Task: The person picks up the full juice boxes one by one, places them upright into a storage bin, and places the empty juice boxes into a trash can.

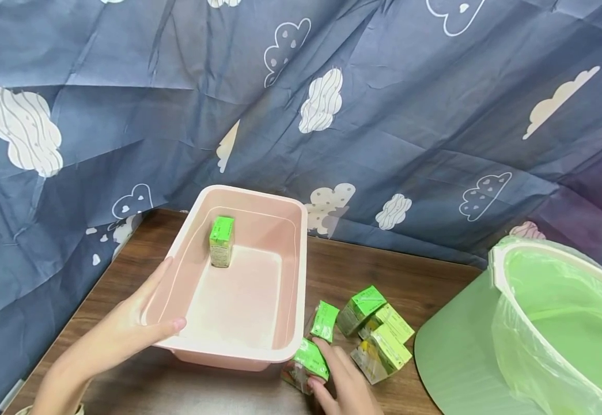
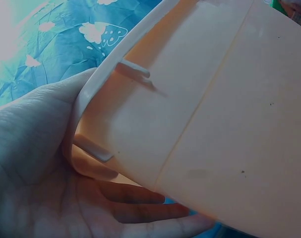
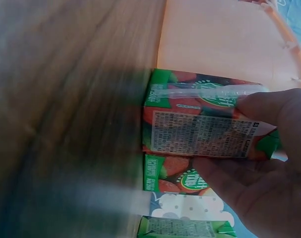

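Observation:
My left hand [image 1: 140, 325] grips the near left rim of a pink plastic tub [image 1: 303, 288], its thumb over the edge and, in the left wrist view, the other fingers beneath. One green-topped juice box [image 1: 222, 242] stands inside the tub by its left wall. Outside, at the tub's near right corner, my right hand [image 1: 346, 381] holds a strawberry juice box [image 3: 200, 131] between thumb and fingers. A wrapped straw [image 3: 205, 92] runs along that box's side. Right behind it is a second strawberry juice box [image 1: 325, 320].
Right of my right hand stand a dark green-topped juice box [image 1: 367, 301] and two yellow-green ones, a rear box [image 1: 395, 324] and a front box [image 1: 382, 353]. A green trash bin [image 1: 461, 346] with a clear liner occupies the right. Cloud-printed cloth [image 1: 383, 115] hangs behind the wooden table [image 1: 435, 259].

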Motion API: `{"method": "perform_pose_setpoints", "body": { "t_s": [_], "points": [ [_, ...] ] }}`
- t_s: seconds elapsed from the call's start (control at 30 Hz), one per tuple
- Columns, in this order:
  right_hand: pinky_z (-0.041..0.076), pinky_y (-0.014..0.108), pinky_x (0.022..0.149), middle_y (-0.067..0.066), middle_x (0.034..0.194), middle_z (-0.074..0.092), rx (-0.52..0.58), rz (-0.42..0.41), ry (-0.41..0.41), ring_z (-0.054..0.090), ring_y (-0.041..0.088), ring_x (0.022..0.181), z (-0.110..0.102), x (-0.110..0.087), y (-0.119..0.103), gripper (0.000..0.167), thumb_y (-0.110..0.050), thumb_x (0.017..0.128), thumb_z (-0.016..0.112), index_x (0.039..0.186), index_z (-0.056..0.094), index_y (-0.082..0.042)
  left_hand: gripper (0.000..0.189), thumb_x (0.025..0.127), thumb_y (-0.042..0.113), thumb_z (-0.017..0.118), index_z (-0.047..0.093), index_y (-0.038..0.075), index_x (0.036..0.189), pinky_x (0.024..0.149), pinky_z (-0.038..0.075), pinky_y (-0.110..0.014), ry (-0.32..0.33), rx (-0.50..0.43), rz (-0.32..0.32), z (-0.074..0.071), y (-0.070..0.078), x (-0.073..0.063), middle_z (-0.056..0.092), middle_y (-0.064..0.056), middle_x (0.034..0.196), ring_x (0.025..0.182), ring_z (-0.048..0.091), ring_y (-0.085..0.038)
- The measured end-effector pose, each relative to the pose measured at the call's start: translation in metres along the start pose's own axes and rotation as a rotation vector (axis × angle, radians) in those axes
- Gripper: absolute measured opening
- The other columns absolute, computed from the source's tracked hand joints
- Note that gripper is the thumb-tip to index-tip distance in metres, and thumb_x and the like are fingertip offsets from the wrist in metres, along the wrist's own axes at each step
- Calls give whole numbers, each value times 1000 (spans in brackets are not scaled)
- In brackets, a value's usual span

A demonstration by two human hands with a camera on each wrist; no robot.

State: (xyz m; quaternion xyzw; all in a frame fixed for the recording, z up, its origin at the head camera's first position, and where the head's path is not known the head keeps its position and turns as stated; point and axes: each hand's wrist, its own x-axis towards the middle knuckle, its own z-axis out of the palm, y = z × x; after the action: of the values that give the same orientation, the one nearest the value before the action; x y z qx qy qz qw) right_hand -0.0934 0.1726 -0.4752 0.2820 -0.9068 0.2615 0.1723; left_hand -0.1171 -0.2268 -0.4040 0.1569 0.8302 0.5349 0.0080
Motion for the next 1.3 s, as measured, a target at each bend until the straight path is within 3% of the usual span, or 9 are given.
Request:
{"method": "perform_pose_setpoints", "body": {
  "t_s": [0.27,0.43,0.6,0.7,0.87,1.0,1.1,1.3],
  "points": [
    [57,32,80,-3,121,62,-28,-39,53,63,11,105,4,10,10,81,-7,77,86,149,49,-11,95,95,23,71,7,35,164,97,30,-4,0,-6,8,0,-2,0,17,-7,167,137,37,-11],
    [55,30,78,-6,116,63,-54,27,84,59,5,99,9,17,10,78,-10,78,88,147,52,-14,94,95,24,70,6,35,164,97,28,-3,-2,-3,7,-2,1,1,17,-6,168,140,36,-23],
    [56,31,76,-6,110,63,-93,127,93,61,6,96,13,21,6,77,-18,79,89,146,53,-15,94,96,25,70,7,35,164,98,29,-4,0,-22,4,-3,2,1,17,-5,168,140,36,-19],
    [57,35,73,1,112,65,-128,183,62,65,15,96,12,19,-2,82,-26,78,90,147,50,-9,95,95,23,71,6,30,164,98,29,-4,-3,-48,5,-2,0,0,15,-8,168,141,34,-19],
    [57,45,75,15,124,64,-104,301,-67,65,30,107,0,10,-9,102,-43,76,88,156,36,-7,95,95,23,71,7,30,164,100,30,-5,-17,-69,20,2,2,2,15,-7,168,143,33,-22],
    [56,43,80,5,128,60,-14,310,-100,62,24,111,-6,5,0,100,-37,77,89,159,34,-19,95,95,24,71,7,34,164,100,29,-5,-10,-56,23,3,4,3,16,-4,168,143,33,-24],
    [56,39,88,-2,133,56,142,325,-96,59,21,117,-3,7,9,94,-30,78,89,157,38,-27,95,95,27,71,6,37,163,98,28,-3,0,-29,2,2,5,1,16,-2,168,143,32,-24],
    [52,40,97,11,140,52,458,464,-84,56,30,126,6,8,10,88,-28,80,88,149,36,-16,95,95,27,72,6,39,163,98,30,-4,9,-4,6,1,2,0,18,-1,167,141,34,-19]
  ]
}}
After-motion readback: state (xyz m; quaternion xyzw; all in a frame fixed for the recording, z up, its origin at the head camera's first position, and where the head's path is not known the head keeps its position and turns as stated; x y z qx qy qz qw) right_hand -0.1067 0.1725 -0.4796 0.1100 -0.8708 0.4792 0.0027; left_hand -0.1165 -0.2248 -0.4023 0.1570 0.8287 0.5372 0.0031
